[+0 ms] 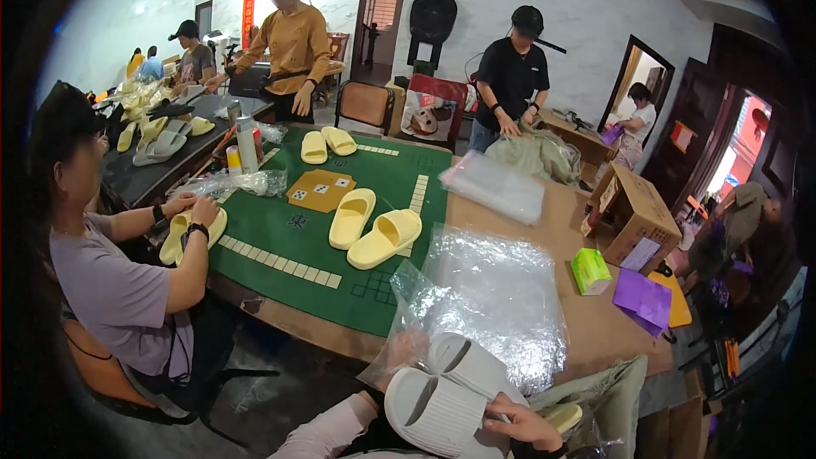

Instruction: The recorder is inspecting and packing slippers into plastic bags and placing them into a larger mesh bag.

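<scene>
A pair of light grey slippers with ribbed straps is close in front of me, one lying partly over the other. My right hand is closed on the near slipper's edge, fingers over its strap side. Beyond the slippers' left side, my left hand shows blurrily through a clear plastic bag and appears to grip it; its fingers are partly hidden. The bag rises slantwise beside a stack of clear plastic bags on the table. Part of a yellow slipper shows beside my right hand.
Two yellow slippers rest on the green table mat, with another pair farther back. A seated person handles yellow slippers at left. To the right are a green packet, a purple bag and a cardboard box.
</scene>
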A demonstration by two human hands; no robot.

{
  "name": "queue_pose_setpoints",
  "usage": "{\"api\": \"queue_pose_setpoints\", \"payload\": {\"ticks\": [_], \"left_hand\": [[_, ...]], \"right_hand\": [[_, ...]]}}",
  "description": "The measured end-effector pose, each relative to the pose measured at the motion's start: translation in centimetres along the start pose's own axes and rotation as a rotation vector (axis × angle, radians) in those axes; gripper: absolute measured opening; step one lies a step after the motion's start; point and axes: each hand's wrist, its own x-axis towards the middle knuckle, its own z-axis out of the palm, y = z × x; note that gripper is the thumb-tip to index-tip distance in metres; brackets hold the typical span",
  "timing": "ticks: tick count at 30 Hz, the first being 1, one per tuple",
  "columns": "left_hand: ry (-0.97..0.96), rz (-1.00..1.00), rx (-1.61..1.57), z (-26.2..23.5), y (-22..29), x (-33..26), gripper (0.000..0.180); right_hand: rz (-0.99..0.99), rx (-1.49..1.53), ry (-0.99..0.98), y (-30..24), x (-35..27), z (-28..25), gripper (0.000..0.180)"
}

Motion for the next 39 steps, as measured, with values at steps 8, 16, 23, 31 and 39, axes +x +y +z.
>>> {"api": "queue_pose_setpoints", "payload": {"ticks": [8, 16, 23, 31, 39], "left_hand": [[-0.014, 0.137, 0.201, -2.2, 1.9, 1.6, 0.034], [-0.264, 0.096, -0.109, -2.6, -2.9, 1.9, 0.046], [0.131, 0.271, 0.25, -2.7, -0.4, 1.1, 0.023], [0.276, 0.241, 0.368, -3.9, 2.2, 0.7, 0.027], [0.007, 0.018, 0.215, -5.2, 3.1, 1.6, 0.044]], "right_hand": [[-0.076, -0.012, 0.005, 0.5, -0.6, 0.3, 0.039], [-0.191, -0.111, -0.042, 0.3, 0.5, 0.1, 0.041], [-0.176, -0.201, -0.108, 0.2, 0.3, 0.7, 0.04], [-0.144, -0.205, -0.023, -0.2, 0.3, 1.0, 0.036], [-0.09, -0.206, 0.572, 2.8, 5.4, -1.6, 0.033]]}}
